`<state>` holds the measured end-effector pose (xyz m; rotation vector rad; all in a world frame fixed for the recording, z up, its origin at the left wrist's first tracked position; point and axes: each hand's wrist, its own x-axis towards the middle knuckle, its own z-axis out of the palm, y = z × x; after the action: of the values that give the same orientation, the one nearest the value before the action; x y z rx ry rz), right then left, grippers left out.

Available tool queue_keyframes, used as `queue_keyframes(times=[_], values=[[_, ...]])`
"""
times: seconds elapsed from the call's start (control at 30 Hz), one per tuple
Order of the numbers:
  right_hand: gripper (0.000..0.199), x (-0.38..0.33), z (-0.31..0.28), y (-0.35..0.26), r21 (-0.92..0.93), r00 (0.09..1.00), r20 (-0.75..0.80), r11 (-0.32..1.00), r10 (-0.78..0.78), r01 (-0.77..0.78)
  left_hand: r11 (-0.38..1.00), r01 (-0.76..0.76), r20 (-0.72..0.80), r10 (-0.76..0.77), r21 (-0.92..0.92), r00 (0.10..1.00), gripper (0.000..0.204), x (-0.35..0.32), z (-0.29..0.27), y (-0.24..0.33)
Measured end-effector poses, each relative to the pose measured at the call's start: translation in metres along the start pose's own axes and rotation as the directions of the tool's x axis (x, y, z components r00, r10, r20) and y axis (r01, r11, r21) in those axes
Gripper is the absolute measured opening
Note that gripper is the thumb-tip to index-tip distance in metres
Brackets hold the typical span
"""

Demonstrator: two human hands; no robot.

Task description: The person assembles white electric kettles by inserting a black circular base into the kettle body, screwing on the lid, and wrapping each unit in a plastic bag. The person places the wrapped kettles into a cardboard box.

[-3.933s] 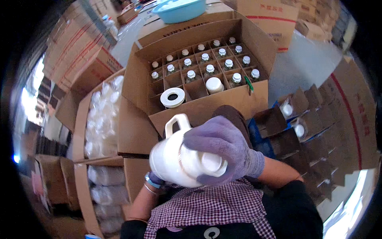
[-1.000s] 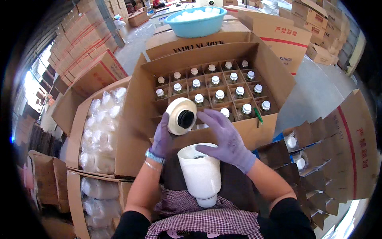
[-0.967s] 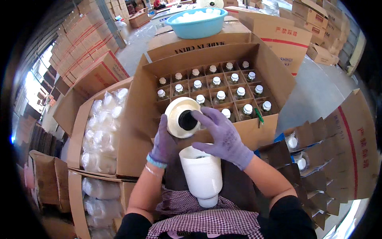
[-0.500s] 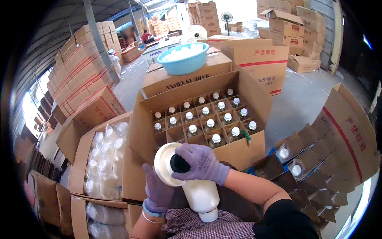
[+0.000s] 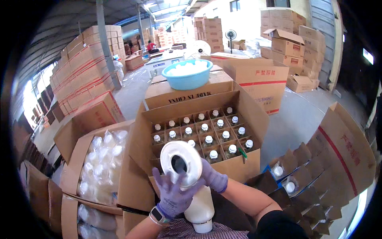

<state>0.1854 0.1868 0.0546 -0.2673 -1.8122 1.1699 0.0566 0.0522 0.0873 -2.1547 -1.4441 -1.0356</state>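
Observation:
A round white part (image 5: 192,156) with a dark opening in its middle is tilted toward me. My right hand (image 5: 213,175), in a purple glove, grips its right side, partly hidden behind it. My left hand (image 5: 175,195), also gloved, has its fingers spread over the lower left of the part, and one fingertip reaches the dark opening. Below lies a white bottle-shaped body (image 5: 200,209) on my lap, its narrow end toward me. Whether it is joined to the round part is hidden by my hands.
Ahead stands a divided carton (image 5: 242,169) of white-capped clear bottles, with a blue basin (image 5: 189,81) of white pieces behind. On the left, an open carton (image 5: 73,175) holds plastic-wrapped bottles. Another divided carton (image 5: 350,159) stands at right.
My right hand has left the black piece at the middle and now grips the right side of the round part. My left fingers have moved from its left edge to the opening.

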Motion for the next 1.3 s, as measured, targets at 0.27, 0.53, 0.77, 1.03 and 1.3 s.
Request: queue_keyframes(times=[0.27, 0.53, 0.77, 1.03, 1.3], values=[[0.063, 0.006, 0.011, -0.039, -0.468, 0.993, -0.047, 0.876, 0.105, -0.115, 0.202, 0.435, 0.299, -0.48, -0.877, 0.825, 0.073, -0.01, 0.014, -0.009], [0.042, -0.001, -0.035, 0.017, -0.275, 0.866, 0.13, 0.857, 0.482, -0.436, 0.8, 0.127, -0.002, -0.158, -0.586, 0.987, 0.058, -0.018, 0.033, -0.05], [0.041, -0.071, -0.038, 0.038, 0.083, 0.941, 0.195, 0.951, 0.278, -0.298, 0.538, 0.509, 0.54, -0.114, -0.672, 0.834, 0.042, -0.054, 0.056, -0.092], [0.024, -0.082, -0.023, 0.068, 0.067, 0.92, 0.124, 0.922, 0.372, -0.382, 0.272, 0.566, 0.51, -0.251, -0.778, 0.823, 0.036, -0.073, 0.092, -0.092], [0.021, -0.092, -0.001, 0.048, 0.04, 0.979, 0.025, 0.978, 0.203, -0.204, 0.305, 0.588, 0.446, -0.424, -0.749, 0.788, 0.033, -0.071, 0.058, -0.059]])
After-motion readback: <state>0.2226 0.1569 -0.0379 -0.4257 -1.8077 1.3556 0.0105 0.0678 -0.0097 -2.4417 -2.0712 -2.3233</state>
